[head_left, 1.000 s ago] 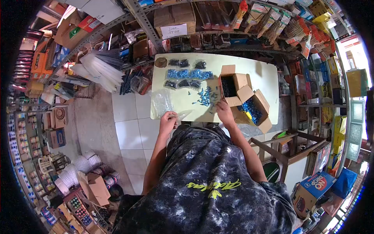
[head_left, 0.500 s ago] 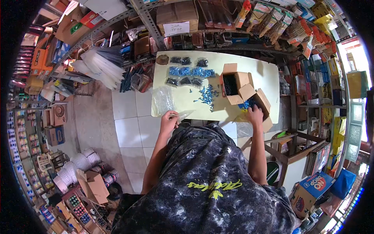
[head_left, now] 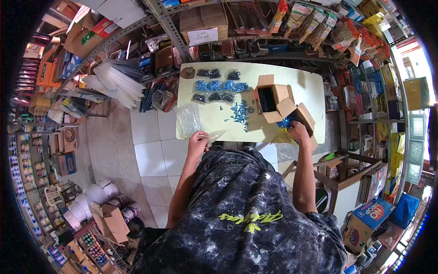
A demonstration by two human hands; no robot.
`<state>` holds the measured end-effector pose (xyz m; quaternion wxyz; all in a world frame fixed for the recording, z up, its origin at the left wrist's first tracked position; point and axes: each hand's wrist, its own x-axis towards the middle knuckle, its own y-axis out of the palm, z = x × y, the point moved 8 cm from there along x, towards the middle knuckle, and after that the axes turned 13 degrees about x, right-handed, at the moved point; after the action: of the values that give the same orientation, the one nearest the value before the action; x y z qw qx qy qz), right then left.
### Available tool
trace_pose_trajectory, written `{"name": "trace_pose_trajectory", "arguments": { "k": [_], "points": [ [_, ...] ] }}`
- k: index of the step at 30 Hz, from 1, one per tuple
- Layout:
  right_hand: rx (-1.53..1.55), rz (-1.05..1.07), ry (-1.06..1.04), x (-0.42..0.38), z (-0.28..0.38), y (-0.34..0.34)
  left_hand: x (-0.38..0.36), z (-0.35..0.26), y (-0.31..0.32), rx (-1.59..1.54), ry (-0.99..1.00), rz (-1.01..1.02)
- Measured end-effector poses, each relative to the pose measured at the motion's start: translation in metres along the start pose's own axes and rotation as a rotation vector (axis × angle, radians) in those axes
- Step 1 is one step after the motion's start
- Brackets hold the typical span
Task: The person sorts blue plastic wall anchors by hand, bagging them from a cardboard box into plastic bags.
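Near the table's front edge, my left hand (head_left: 198, 142) is closed on a small clear plastic bag (head_left: 216, 135), which points to the right. My right hand (head_left: 299, 131) reaches over the tilted open cardboard box (head_left: 306, 119), its fingers curled down at small blue pieces (head_left: 289, 119) inside. The fingertips are hidden, so what they grip does not show. Between my hands lies a loose heap of small blue pieces (head_left: 238, 113). Behind that heap are filled bags of blue pieces (head_left: 221, 86) and filled bags of dark pieces (head_left: 214, 97), set out in rows.
An upright open box (head_left: 267, 100) with dark contents stands behind the tilted one. A larger sheet of clear plastic (head_left: 190, 119) lies at the left of the pale table (head_left: 303, 86). A brown round object (head_left: 187, 72) sits at the far left corner. Packed shelves surround the table.
My right hand has shifted slightly at the tilted box, its fingers still down inside. My left hand keeps its hold on the bag. The whole view has shifted a little.
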<state>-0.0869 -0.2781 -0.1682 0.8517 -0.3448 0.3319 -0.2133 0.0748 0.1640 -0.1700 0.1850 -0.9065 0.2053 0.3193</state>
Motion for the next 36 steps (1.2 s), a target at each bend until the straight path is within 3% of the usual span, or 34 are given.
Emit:
{"name": "trace_pose_trajectory", "arguments": {
  "k": [7, 9, 13, 14, 19, 28, 30, 31, 34, 36],
  "points": [
    [0.137, -0.131, -0.01, -0.026, 0.004, -0.023, 0.0, -0.001, -0.002, -0.018, 0.001, 0.004],
    [0.4, -0.291, -0.005, -0.035, -0.002, -0.035, 0.001, -0.001, -0.001, -0.006, -0.004, 0.001],
    [0.671, -0.413, 0.016, -0.043, -0.01, -0.05, 0.002, -0.001, 0.001, 0.021, -0.012, 0.009],
    [0.858, -0.419, 0.015, -0.046, -0.011, -0.049, 0.002, -0.001, 0.001, 0.026, -0.013, 0.013],
    [1.144, -0.388, 0.099, -0.053, -0.008, -0.049, 0.001, -0.005, 0.001, 0.032, -0.011, 0.018],
    [1.454, -0.288, 0.175, -0.054, -0.002, -0.037, 0.003, -0.002, -0.004, 0.044, -0.002, -0.001],
    [1.64, -0.116, 0.127, -0.053, 0.017, -0.029, 0.001, -0.002, -0.004, 0.048, -0.006, -0.004],
    [1.639, -0.114, 0.127, -0.055, 0.024, -0.03, 0.0, -0.003, -0.004, 0.055, -0.009, -0.005],
    [1.556, 0.222, 0.108, -0.063, 0.067, -0.001, -0.001, -0.005, -0.003, 0.043, 0.003, -0.012],
    [1.239, 0.32, 0.057, -0.069, 0.095, 0.022, 0.0, -0.005, -0.002, 0.039, 0.0, -0.012]
  ]
}}
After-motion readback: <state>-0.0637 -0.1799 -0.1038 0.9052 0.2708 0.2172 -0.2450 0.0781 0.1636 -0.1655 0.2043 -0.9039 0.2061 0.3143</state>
